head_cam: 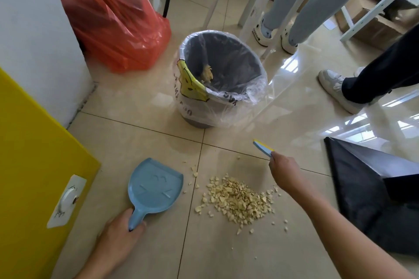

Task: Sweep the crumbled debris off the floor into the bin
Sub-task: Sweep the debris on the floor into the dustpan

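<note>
A pile of pale yellow crumbled debris (pixel 238 201) lies on the beige tiled floor, with stray bits scattered around it. My left hand (pixel 118 233) grips the handle of a light blue dustpan (pixel 154 186) that rests flat on the floor just left of the pile. My right hand (pixel 283 170) is raised above the pile's far right side, closed on a small blue and yellow brush (pixel 263 147) whose end points away from me. The grey bin (pixel 222 79) with a clear plastic liner stands beyond the pile, with some debris and a yellow item inside.
An orange plastic bag (pixel 113 22) sits at the back left by a white wall. A yellow cabinet (pixel 34 165) fills the left side. A black object (pixel 371 188) lies at right. Two people's legs and shoes (pixel 335 88) stand behind the bin, near white table legs.
</note>
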`<state>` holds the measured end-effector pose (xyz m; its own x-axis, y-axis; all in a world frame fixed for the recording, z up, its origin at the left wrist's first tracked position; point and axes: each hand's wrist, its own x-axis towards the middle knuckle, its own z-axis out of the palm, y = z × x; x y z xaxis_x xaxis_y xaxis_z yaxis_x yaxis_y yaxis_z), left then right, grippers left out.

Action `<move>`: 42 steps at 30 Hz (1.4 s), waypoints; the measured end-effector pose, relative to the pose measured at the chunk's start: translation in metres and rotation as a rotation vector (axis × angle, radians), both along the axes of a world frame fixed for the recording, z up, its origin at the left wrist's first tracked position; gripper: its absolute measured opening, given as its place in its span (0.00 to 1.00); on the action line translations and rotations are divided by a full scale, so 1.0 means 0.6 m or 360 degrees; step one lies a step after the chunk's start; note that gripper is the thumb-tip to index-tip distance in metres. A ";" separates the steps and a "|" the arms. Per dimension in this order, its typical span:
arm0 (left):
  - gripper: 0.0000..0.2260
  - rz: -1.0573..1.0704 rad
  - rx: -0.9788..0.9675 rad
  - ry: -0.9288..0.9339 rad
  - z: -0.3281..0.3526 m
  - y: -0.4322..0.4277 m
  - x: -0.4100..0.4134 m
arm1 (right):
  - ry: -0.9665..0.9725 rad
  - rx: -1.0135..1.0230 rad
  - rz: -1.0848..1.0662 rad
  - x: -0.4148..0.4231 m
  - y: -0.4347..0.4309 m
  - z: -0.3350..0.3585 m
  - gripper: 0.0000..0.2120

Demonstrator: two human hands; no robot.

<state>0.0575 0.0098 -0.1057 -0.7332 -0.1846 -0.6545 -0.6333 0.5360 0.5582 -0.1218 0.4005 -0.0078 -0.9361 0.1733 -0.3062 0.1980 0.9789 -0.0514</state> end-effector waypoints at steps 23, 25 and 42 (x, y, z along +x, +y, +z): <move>0.06 0.0296 0.0232 0.0023 0.051 0.008 0.006 | 0.0052 -0.0204 0.0496 0.047 -0.233 -0.007 0.12; 0.07 0.0314 0.0246 -0.0002 0.053 0.008 0.006 | 0.0075 -0.0184 0.0555 0.015 -0.273 -0.033 0.16; 0.10 0.0324 0.0193 -0.0044 0.067 0.006 0.007 | -0.0538 0.0232 0.1079 0.189 -0.119 0.010 0.28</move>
